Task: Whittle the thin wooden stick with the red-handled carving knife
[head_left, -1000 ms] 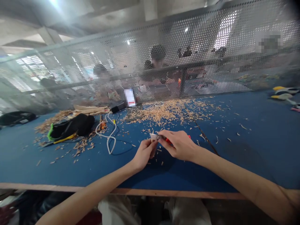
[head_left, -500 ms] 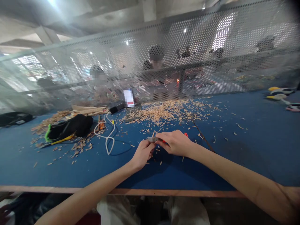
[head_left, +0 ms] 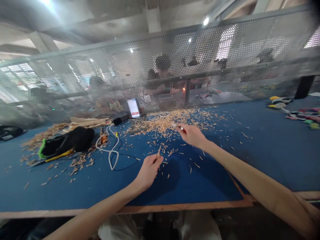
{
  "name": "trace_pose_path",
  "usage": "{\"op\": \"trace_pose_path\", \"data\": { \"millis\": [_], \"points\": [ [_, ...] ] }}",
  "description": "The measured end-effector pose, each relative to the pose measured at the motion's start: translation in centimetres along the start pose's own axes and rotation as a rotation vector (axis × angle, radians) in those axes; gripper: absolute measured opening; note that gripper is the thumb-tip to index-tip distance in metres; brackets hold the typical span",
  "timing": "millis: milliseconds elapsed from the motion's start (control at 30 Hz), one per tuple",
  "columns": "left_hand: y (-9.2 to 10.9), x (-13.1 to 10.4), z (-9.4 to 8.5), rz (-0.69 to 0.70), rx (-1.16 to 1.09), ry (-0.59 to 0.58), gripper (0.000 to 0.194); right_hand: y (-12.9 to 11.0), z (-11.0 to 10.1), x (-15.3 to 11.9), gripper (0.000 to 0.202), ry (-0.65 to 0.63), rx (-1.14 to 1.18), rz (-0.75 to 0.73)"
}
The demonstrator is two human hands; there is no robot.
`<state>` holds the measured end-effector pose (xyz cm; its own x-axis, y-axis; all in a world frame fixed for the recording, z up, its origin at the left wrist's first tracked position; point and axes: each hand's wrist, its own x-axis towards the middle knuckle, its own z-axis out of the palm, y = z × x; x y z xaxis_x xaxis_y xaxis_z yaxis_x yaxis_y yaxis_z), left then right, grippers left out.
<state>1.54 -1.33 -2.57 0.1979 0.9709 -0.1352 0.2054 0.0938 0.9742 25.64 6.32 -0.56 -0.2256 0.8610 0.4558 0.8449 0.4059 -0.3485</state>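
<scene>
My left hand (head_left: 150, 168) is closed round a thin wooden stick (head_left: 159, 151), whose pale tip points up and away from me. Up and to the right, my right hand (head_left: 192, 135) grips a knife (head_left: 178, 126) with a red handle; its short blade points left over the wood shavings (head_left: 165, 122). Blade and stick are apart. Most of the knife's handle is hidden in my fingers. Loose shavings lie on the blue table (head_left: 200, 186) around both hands.
A white cable (head_left: 114, 151) loops left of my hands. Beyond it lie a black pouch (head_left: 75, 138) with green trim and a yellow-handled tool (head_left: 58, 156). A phone (head_left: 133, 108) stands by the perforated metal screen (head_left: 112, 66). Stuffed toys (head_left: 280, 102) lie far right; people sit behind the screen.
My right hand has moved the knife away from the stick, forward and to the right. My left hand still holds the stick, slightly lower. The view has turned a little right.
</scene>
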Motion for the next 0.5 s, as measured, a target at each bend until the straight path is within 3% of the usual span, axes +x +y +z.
{"op": "trace_pose_path", "data": {
  "millis": [100, 300, 400, 500],
  "points": [
    [-0.4, 0.2, -0.3, 0.047, 0.005, 0.031, 0.048, 1.2, -0.6, 0.2, 0.038, 0.064, 0.027, 0.036],
    [0.2, 0.6, -0.2, 0.086, 0.011, 0.002, 0.045, -4.3, 1.2, -2.6, 0.033, -0.108, 0.091, -0.324],
    [0.5, 0.4, 0.0, 0.074, -0.006, -0.005, 0.041, -6.1, 1.9, -3.1, 0.030, -0.181, 0.086, -0.389],
    [0.4, 0.3, 0.1, 0.058, -0.013, -0.008, 0.037, -6.2, 2.1, -3.0, 0.029, -0.223, 0.070, -0.400]
  ]
}}
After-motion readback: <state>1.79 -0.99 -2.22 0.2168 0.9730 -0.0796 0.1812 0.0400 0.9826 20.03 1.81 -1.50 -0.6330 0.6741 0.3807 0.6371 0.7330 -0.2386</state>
